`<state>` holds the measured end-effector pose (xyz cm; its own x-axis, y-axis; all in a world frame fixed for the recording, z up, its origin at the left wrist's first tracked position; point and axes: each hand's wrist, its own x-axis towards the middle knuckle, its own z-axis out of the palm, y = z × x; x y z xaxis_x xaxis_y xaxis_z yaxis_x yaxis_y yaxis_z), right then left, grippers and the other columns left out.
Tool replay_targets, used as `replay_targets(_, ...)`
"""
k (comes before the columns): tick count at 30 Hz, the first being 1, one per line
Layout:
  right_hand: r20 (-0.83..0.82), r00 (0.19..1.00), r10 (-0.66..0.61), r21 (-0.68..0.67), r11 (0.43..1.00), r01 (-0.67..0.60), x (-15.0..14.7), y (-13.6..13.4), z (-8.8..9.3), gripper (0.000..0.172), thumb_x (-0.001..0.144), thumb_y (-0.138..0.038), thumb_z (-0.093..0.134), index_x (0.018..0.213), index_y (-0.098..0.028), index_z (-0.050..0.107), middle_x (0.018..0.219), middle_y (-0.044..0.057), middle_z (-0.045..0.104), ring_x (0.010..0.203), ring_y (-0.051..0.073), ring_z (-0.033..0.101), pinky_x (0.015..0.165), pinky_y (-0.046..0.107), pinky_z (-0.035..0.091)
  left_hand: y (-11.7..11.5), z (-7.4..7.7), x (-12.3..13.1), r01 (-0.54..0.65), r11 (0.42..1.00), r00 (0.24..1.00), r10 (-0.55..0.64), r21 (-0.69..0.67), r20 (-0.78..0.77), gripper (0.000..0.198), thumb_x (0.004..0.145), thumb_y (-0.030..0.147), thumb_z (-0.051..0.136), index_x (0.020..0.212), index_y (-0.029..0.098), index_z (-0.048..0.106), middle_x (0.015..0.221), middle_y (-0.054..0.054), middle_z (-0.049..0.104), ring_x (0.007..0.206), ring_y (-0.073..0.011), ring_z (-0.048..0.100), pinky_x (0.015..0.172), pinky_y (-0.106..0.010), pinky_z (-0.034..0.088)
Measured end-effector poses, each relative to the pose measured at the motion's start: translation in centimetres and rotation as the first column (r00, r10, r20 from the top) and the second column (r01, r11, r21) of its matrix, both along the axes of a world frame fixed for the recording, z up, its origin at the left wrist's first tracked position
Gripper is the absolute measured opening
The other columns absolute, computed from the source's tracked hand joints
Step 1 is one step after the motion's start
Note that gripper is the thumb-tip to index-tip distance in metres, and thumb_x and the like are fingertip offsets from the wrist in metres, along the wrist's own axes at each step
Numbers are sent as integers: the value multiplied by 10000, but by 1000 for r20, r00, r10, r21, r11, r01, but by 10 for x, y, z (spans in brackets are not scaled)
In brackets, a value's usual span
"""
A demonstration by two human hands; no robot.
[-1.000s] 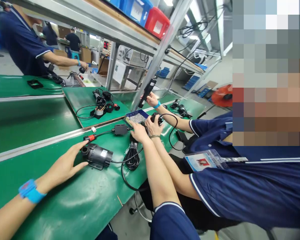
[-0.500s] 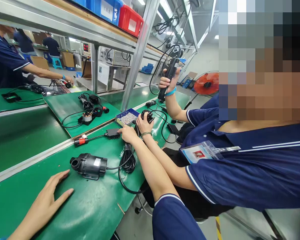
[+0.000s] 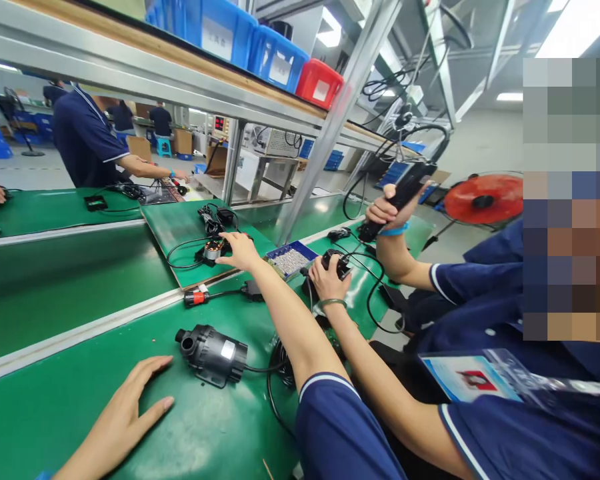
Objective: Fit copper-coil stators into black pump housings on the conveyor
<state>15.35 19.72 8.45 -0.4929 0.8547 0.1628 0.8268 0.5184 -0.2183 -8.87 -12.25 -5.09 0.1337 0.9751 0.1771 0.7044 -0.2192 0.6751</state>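
My left hand (image 3: 130,407) lies flat and open on the green belt (image 3: 80,393), a little short of a black pump (image 3: 213,353). The pump's cable runs to a coiled bundle (image 3: 280,357) by my right arm. My right hand (image 3: 241,251) reaches out over a green board (image 3: 173,223). Its fingers are stretched out, with the tips at a small coil part (image 3: 214,251) wired with black leads. A red-and-black connector (image 3: 196,296) and a small black box (image 3: 253,289) lie under my forearm.
A co-worker on my right holds a black pump (image 3: 336,263) with one hand and an electric screwdriver (image 3: 403,193) with the other. A blue tray of screws (image 3: 293,259) sits between us. Another person works across the belt. Shelf posts and bins stand overhead.
My right hand left the black box by the tray and moved forward-left onto the green board. My left hand stays flat on the belt. The co-worker's screwdriver has come lower.
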Motion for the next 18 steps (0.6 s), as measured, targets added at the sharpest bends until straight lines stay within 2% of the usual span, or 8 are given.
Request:
replay_targets(3, -37, 995, 88, -81, 993, -91, -21, 25, -6, 1055, 719, -527, 907, 1602, -199, 432, 1551, 144, 482, 1439, 337, 429, 1216, 503, 319, 1, 0, 0, -20, 989, 994, 36, -147, 107, 598, 996, 635, 515, 1470, 271, 528, 1500, -98, 539, 1368, -240, 575, 1181, -455, 466)
replay_targets(5, -77, 992, 96, -110, 988, -104, -30, 35, -12, 928, 681, -483, 930, 1466, -137, 577, 1426, 183, 582, 1372, 364, 493, 1185, 561, 329, 4, -1, -1, -20, 970, 979, 69, -243, 194, 672, 983, 684, 502, 1496, 249, 487, 1516, -120, 513, 1383, -243, 555, 1203, -444, 444)
replay_targets(7, -156, 985, 78, -135, 986, -99, -34, 42, -17, 704, 653, -458, 936, 1209, -95, 703, 1221, 185, 675, 1219, 354, 591, 1117, 569, 386, 10, -1, -3, -21, 949, 958, 109, -316, 266, 747, 962, 729, 499, 1507, 221, 457, 1516, -146, 499, 1357, -251, 563, 1184, -438, 458)
replay_targets(9, -304, 951, 56, -145, 984, -105, -34, 46, -15, 565, 688, -489, 891, 1056, -101, 710, 1078, 140, 702, 1054, 285, 642, 1022, 481, 466, 19, 3, -4, -32, 935, 934, 154, -354, 323, 802, 933, 769, 509, 1494, 199, 451, 1516, -168, 485, 1292, -260, 587, 1138, -451, 484)
replay_targets(11, -497, 867, 50, -113, 986, -121, -33, 50, -1, 573, 783, -579, 767, 1097, -109, 674, 1052, 107, 698, 958, 217, 640, 926, 378, 500, 32, 13, -5, -64, 935, 909, 200, -350, 367, 816, 908, 791, 527, 1456, 189, 467, 1503, -175, 491, 1228, -262, 605, 1113, -473, 485)
replay_targets(14, -729, 675, 111, -4, 986, -167, -33, 50, 47, 714, 828, -728, 571, 1154, -93, 597, 1084, 113, 673, 950, 177, 615, 897, 316, 502, 61, 51, -4, -147, 948, 867, 261, -282, 424, 850, 860, 822, 571, 1401, 172, 486, 1439, -181, 538, 1146, -270, 625, 1096, -516, 476)
replay_targets(16, -801, 566, 194, 68, 969, -236, -39, 41, 87, 794, 753, -789, 607, 1154, -104, 582, 1114, 105, 664, 973, 166, 614, 915, 292, 507, 85, 90, 0, -194, 955, 824, 282, -222, 491, 941, 787, 865, 623, 1403, 169, 480, 1401, -178, 559, 1118, -279, 633, 1059, -529, 498)
replay_targets(18, -833, 479, 277, 124, 937, -327, -51, 19, 123, 799, 692, -747, 729, 1177, -126, 596, 1107, 75, 676, 975, 158, 630, 913, 274, 516, 108, 136, 6, -210, 966, 711, 258, -153, 654, 1069, 704, 860, 719, 1458, 164, 419, 1401, -188, 556, 1140, -290, 657, 1027, -489, 537)
